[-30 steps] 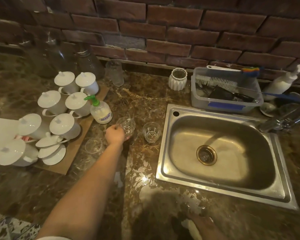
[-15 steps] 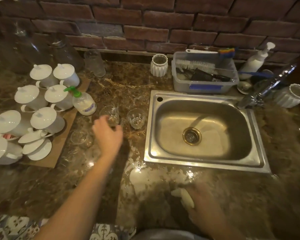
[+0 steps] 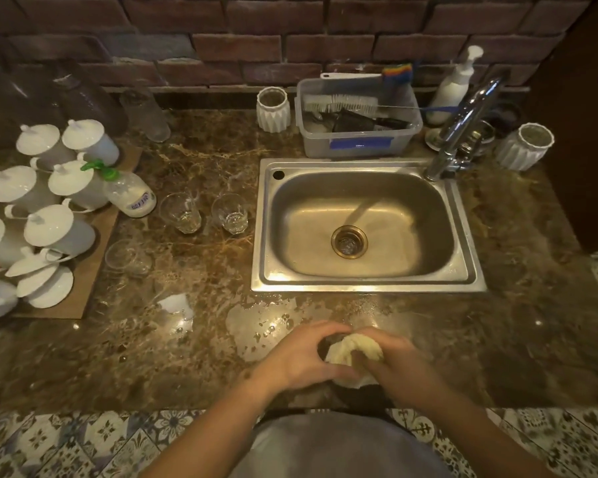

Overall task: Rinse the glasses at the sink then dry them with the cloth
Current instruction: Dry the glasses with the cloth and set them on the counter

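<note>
Two clear glasses (image 3: 182,212) (image 3: 231,214) stand upright side by side on the brown marble counter, left of the steel sink (image 3: 263,236). A third, lower glass (image 3: 127,258) sits nearer the cardboard mat; its pose is hard to read. At the counter's front edge my left hand (image 3: 299,358) and my right hand (image 3: 406,365) meet around a bunched pale yellow cloth (image 3: 354,348). Both hands grip the cloth, and no glass shows between them. The sink basin is empty, and the chrome tap (image 3: 463,127) at its back right corner runs no water.
Several white lidded cups (image 3: 59,232) crowd a cardboard mat at the left, with a green-topped soap bottle (image 3: 130,198) beside them. Behind the sink stand a grey tub of brushes (image 3: 358,146), two white ribbed pots (image 3: 272,110) (image 3: 523,146) and a pump bottle (image 3: 454,86). Water wets the counter (image 3: 266,322).
My left hand let go of the glass next to the soap bottle and drew back to the counter's front edge. It now joins my right hand on the cloth. The view has tilted down.
</note>
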Demonstrator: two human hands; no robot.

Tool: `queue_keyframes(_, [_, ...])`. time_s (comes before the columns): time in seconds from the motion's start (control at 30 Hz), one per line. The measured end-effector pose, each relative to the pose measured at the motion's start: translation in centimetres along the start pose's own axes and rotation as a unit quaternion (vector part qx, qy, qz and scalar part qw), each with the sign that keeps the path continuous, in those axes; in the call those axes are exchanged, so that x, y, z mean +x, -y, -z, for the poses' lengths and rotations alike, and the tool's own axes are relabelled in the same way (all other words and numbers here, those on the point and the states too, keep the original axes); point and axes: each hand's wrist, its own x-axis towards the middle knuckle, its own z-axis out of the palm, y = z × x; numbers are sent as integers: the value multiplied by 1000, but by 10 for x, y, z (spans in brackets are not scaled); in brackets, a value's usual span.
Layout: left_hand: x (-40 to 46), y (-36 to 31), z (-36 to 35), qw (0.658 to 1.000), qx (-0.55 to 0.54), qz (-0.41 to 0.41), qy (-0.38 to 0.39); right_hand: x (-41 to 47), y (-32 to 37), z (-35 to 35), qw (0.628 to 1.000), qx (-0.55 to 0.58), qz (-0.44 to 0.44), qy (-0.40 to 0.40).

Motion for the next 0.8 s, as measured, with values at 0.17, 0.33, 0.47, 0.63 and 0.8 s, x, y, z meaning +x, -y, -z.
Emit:
queue_keyframes(0.17, [5, -11, -17, 994, 38, 25, -104, -2, 7, 0, 997, -44, -52, 34])
queue_keyframes(0.33, [2, -24, -11, 989, 90, -18, -117, 0, 1, 6, 993, -57, -104, 25])
queue_keyframes(0.47, [-1, -29, -9, 988, 92, -13, -126, 3, 2, 14, 990, -98, -102, -24])
queue_keyframes(0.63, [-2, -22, 2, 979, 136, -13, -148, 4, 3, 34, 990, -127, -55, -18])
queue_keyframes(0.8, [-10, -11, 26, 979, 194, 10, -68, 5, -5, 43, 988, -146, -24, 49])
